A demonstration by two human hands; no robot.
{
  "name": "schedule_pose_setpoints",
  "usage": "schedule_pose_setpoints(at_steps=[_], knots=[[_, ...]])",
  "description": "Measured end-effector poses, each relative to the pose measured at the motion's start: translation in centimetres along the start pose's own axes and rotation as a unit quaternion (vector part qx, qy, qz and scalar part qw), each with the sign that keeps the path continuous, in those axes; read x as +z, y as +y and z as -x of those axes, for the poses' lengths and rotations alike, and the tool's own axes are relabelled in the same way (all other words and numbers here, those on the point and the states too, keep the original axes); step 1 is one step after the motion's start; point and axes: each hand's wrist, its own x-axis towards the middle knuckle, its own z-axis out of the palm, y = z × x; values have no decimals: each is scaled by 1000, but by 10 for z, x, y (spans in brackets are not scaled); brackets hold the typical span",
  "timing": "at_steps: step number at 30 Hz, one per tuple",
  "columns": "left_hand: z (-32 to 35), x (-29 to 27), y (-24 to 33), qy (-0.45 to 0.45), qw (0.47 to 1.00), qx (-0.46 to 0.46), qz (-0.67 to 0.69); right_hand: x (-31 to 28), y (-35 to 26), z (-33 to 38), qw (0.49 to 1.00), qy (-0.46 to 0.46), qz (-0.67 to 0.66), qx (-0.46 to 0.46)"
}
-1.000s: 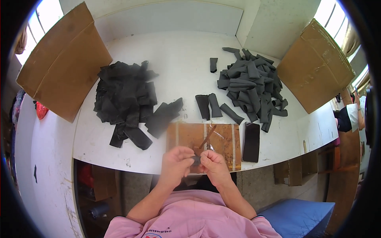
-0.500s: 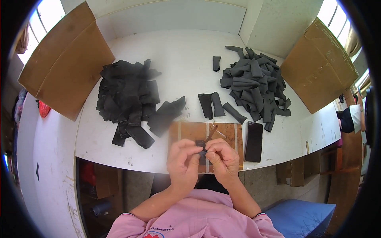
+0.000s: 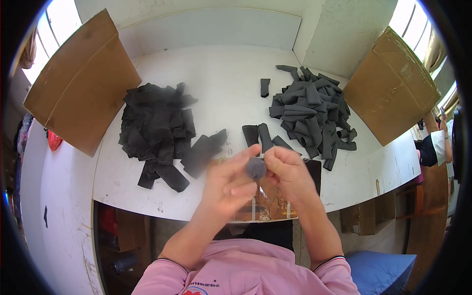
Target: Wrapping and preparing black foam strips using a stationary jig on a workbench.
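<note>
A small dark grey fabric tube (image 3: 255, 168) is raised above the board, its rounded end showing. My right hand (image 3: 290, 172) is closed, pinching the tube's right edge between thumb and fingers. Beside the tube's left side, my left hand (image 3: 227, 182) has its fingers apart and is slightly blurred; whether it touches the fabric is hard to tell. Under my hands lies a brown board (image 3: 285, 209) with pale strips, partly hidden. Three grey fabric tubes, one of them (image 3: 265, 136) in the middle, lie just beyond my hands.
Flat black fabric pieces (image 3: 155, 128) are heaped at left, with a loose piece (image 3: 204, 152) nearby. Grey tubes (image 3: 314, 105) form a pile at right. A black phone-like slab (image 3: 313, 174) is partly behind my right hand. Cardboard sheets (image 3: 81, 83) (image 3: 393, 86) stand at both sides.
Both hands have risen away from the board, lifting the fabric. My left fingers have spread from a pinch, while my right hand keeps its pinch. The view has tilted slightly.
</note>
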Motion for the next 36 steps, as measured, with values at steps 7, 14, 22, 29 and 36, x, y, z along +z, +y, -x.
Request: schedule_pose_setpoints(at_steps=[7, 14, 22, 29, 36], knots=[[0, -24, -5, 139, 990, 40, 4, -21, 38, -5, 998, -16, -14, 66], [7, -28, -19, 107, 869, 160, -456, -32, 56, -13, 996, -79, 24, 34], [1, -22, -6, -31, 520, 367, -770, -29, 48, -4, 954, 51, 290, -59], [8, -11, -22, 37, 843, 371, -387, 1, -1, 14, 686, -19, 654, -318], [-4, -17, -18, 15, 863, 249, -439, -24, 44, 7, 759, 1, 574, -308]])
